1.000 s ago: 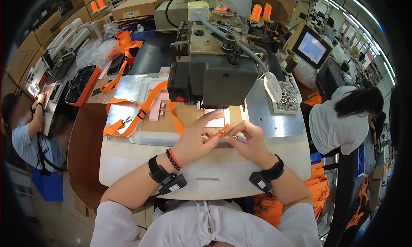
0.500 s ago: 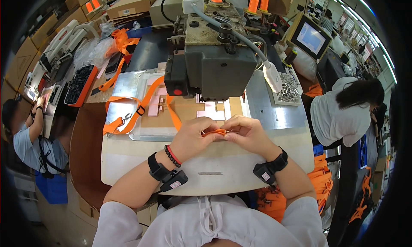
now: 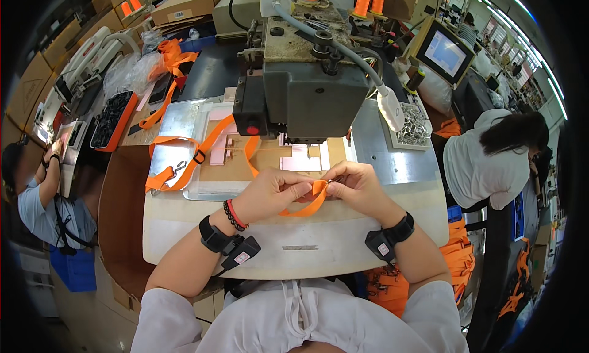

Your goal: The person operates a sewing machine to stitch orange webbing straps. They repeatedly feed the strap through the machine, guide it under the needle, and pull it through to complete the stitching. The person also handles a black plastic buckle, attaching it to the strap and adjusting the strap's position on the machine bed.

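Note:
My left hand (image 3: 277,195) pinches an orange webbing strap (image 3: 307,211) above the front edge of the machine table. Facing it, my right hand (image 3: 357,190) is closed on a small metal clasp (image 3: 336,179) at the end of that strap. A short loop of the webbing hangs below my fingers. Just beyond my hands stands the dark head of a sewing machine (image 3: 316,98). Another stretch of orange strap (image 3: 215,135) lies to the left, with a black slider buckle (image 3: 200,157) and a metal hook (image 3: 180,166).
A tray of metal hooks (image 3: 412,129) sits right of the machine, below a screen (image 3: 443,51). At left is an orange bin of black parts (image 3: 116,120). Orange straps (image 3: 451,255) are piled by my right side. Co-workers sit at both sides.
My left hand has moved slightly down and left. The strap between my hands has turned, so its hanging loop and the metal clasp now show.

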`<state>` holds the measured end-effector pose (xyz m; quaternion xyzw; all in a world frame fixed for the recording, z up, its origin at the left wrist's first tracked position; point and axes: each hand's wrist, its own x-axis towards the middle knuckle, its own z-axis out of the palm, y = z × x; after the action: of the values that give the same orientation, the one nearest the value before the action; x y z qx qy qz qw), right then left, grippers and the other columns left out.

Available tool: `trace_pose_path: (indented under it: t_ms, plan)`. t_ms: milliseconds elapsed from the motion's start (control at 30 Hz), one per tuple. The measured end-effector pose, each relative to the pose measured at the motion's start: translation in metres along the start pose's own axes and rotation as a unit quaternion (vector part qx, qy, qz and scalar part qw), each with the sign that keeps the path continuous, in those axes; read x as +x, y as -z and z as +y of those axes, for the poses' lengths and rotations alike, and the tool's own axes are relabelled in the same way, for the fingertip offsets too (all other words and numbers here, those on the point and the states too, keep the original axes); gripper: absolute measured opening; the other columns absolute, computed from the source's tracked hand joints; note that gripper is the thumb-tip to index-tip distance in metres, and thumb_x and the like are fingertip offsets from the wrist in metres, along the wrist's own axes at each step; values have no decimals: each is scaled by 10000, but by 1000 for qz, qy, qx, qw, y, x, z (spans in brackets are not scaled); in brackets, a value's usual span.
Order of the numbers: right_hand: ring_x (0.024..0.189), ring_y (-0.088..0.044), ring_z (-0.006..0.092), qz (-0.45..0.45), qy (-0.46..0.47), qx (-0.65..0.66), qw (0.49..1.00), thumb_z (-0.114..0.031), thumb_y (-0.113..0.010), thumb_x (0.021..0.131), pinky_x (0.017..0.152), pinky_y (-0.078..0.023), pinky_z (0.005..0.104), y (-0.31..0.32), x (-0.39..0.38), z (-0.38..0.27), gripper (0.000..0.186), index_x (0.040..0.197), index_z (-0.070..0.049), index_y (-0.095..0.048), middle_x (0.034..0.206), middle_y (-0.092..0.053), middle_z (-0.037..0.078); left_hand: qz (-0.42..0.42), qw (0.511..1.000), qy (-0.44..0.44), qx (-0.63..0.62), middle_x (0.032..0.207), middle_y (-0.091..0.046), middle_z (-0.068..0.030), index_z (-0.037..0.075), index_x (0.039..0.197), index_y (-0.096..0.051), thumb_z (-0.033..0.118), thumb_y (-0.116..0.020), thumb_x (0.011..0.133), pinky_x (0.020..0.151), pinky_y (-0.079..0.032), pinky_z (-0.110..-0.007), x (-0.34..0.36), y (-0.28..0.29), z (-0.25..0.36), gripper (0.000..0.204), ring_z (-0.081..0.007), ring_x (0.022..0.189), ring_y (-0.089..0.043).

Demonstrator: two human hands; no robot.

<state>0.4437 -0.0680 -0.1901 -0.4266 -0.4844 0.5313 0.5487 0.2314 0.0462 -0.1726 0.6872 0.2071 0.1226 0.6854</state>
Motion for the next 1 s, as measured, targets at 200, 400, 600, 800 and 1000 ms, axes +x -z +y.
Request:
trace_pose_path:
  t_ms: [200,400,600,800,1000]
  plan:
    - [941,-670,155,-21,5,-22,1000,19,-676,906,825,-583,299,1,2,0,145,1037,57,-625,1039,-683,119,21,999,-10,-23,914,-739,-56,-16,1096,-719,155,-727,909,726,-538,-212,0,-6,-1,253,-74,806,-671]
    - [917,-665,149,-11,-2,6,1000,4,-701,893,809,-585,300,0,2,2,153,1019,47,-625,1012,-678,100,51,998,7,-26,820,-699,-14,-12,991,-695,158,-733,907,587,-488,-181,0,-11,2,193,-31,692,-623]
    - [878,-661,137,-19,-19,37,999,-34,-707,901,784,-575,278,2,1,-2,144,1002,23,-621,985,-673,80,65,997,-20,-25,824,-680,-6,6,952,-655,194,-719,919,607,-494,-190,-1,-12,-3,202,-32,723,-622]
    - [863,-647,127,1,-27,39,999,-69,-718,903,780,-557,266,0,-2,-7,163,1000,13,-616,982,-672,77,95,990,-86,-56,907,-682,-38,1,1005,-624,137,-693,929,704,-532,-212,3,-14,-8,170,-68,806,-648]
    - [882,-639,122,-15,-23,37,999,-82,-733,894,804,-541,266,-1,0,-6,179,1000,5,-618,981,-674,69,74,989,-62,-107,939,-713,-63,-28,1053,-656,81,-710,902,761,-556,-223,2,-14,-3,194,-87,821,-672]
